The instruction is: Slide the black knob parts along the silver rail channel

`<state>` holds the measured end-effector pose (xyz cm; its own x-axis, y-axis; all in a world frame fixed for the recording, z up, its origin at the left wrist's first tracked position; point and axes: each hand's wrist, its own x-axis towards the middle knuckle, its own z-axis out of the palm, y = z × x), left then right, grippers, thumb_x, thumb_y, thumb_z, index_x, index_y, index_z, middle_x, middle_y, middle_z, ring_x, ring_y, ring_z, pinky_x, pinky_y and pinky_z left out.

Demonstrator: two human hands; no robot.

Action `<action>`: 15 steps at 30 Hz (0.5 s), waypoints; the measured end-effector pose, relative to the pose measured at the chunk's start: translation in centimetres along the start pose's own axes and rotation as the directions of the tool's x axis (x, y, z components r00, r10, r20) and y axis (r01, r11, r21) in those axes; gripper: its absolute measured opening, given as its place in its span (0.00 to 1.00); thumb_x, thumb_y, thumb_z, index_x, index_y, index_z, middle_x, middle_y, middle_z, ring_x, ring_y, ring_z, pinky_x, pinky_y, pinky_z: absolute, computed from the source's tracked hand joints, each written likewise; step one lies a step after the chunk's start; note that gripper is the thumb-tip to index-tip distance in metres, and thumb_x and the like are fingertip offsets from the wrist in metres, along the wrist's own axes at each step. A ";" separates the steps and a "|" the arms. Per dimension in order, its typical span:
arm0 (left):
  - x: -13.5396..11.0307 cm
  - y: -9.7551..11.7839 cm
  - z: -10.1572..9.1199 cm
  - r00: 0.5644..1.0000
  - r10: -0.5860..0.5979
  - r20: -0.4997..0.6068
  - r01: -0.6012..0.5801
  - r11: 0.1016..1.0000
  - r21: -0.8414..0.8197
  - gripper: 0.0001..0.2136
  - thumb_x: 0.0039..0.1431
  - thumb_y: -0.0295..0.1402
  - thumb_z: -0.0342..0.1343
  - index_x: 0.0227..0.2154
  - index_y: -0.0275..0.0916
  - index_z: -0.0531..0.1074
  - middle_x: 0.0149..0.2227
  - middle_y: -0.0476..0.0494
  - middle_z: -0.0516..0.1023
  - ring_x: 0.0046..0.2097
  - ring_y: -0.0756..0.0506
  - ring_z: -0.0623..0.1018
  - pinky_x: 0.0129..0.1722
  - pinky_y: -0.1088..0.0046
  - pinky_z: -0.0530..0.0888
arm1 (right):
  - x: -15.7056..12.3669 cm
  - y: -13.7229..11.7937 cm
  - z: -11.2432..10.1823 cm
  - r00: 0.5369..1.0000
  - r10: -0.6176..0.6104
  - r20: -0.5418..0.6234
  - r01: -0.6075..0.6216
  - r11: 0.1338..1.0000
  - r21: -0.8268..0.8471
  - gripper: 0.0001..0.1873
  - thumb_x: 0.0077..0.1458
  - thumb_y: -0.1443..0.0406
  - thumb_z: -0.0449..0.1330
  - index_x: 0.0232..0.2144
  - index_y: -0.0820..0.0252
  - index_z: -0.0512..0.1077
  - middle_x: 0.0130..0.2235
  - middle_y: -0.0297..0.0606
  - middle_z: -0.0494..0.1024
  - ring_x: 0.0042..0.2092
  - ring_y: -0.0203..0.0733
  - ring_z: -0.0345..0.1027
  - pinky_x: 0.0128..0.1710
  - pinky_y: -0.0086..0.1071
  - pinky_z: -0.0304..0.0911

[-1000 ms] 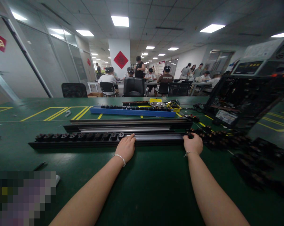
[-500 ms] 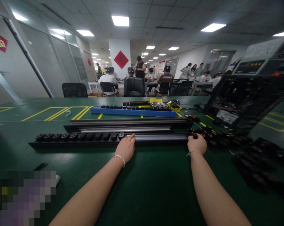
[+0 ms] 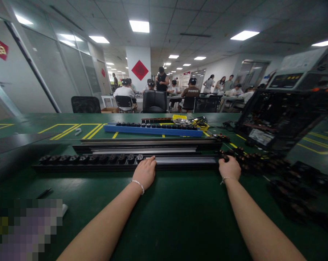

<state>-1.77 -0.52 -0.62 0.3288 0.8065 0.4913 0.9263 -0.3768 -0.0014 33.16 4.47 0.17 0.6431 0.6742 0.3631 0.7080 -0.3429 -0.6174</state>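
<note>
"Where is the long black tray point(image 3: 79, 169)?"

"It lies on the green counter point(image 3: 164, 214), right in front of the person. A row of round black parts point(image 3: 102, 159) sits along its left side, and a shiny strip point(image 3: 185, 160) shows on its right side."

"What about the left hand point(image 3: 145, 171)?"

"It rests on the tray, just beside the last round part in the row. I can't tell if its grip is wide or narrow."

"And the right hand point(image 3: 230, 169)?"

"It is at the tray's right end. Its grip holds a small black piece point(image 3: 224, 158). Just past it is a messy pile of dark parts point(image 3: 258, 159)."

"What is behind the tray?"

"Some long dark bars point(image 3: 142, 145), then a blue tray point(image 3: 153, 130) with black parts in it."
</note>
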 end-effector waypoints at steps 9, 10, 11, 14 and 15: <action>0.0 0.1 0.0 1.000 -0.016 0.018 0.016 1.000 0.015 0.13 0.57 0.25 0.46 0.43 0.37 0.71 0.55 0.38 0.69 0.52 0.42 0.72 0.52 0.61 0.68 | 0.3 0.2 0.0 1.000 -0.029 -0.002 0.029 0.999 0.014 0.19 0.48 0.62 0.53 0.42 0.63 0.72 0.38 0.45 0.73 0.39 0.46 0.66 0.42 0.40 0.61; 0.0 0.1 0.0 1.000 -0.016 0.018 0.016 1.000 0.017 0.13 0.57 0.25 0.46 0.43 0.37 0.71 0.55 0.38 0.69 0.52 0.42 0.72 0.52 0.61 0.68 | 0.3 0.2 0.1 1.000 -0.029 0.000 0.029 1.000 0.012 0.19 0.48 0.62 0.53 0.42 0.63 0.72 0.38 0.45 0.73 0.39 0.47 0.66 0.42 0.40 0.61; 0.0 0.1 0.0 1.000 -0.016 0.018 0.015 1.000 0.018 0.13 0.57 0.25 0.46 0.43 0.37 0.71 0.55 0.38 0.69 0.52 0.42 0.72 0.52 0.61 0.68 | 0.3 0.2 0.1 1.000 -0.028 0.002 0.028 1.000 0.009 0.19 0.48 0.62 0.52 0.42 0.63 0.72 0.38 0.45 0.73 0.39 0.47 0.66 0.42 0.40 0.61; 0.0 0.1 0.0 1.000 -0.013 0.018 0.013 1.000 0.014 0.13 0.57 0.25 0.46 0.43 0.37 0.71 0.56 0.38 0.69 0.52 0.42 0.72 0.52 0.61 0.68 | 0.3 0.3 0.1 0.999 -0.043 -0.002 0.043 0.999 -0.002 0.20 0.48 0.63 0.52 0.42 0.64 0.72 0.39 0.46 0.73 0.40 0.48 0.66 0.42 0.40 0.61; 0.0 0.1 0.0 1.000 -0.011 0.018 0.011 1.000 0.012 0.13 0.57 0.25 0.46 0.42 0.37 0.71 0.56 0.38 0.69 0.51 0.42 0.72 0.52 0.61 0.68 | 0.4 0.3 0.1 0.999 -0.053 0.000 0.053 0.999 -0.007 0.20 0.48 0.63 0.51 0.42 0.65 0.72 0.39 0.47 0.73 0.40 0.48 0.66 0.42 0.40 0.61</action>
<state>-1.68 -0.57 -0.59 0.3214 0.8188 0.4758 0.9321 -0.3621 -0.0065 33.57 4.68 0.06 0.6047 0.6913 0.3955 0.7430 -0.3110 -0.5926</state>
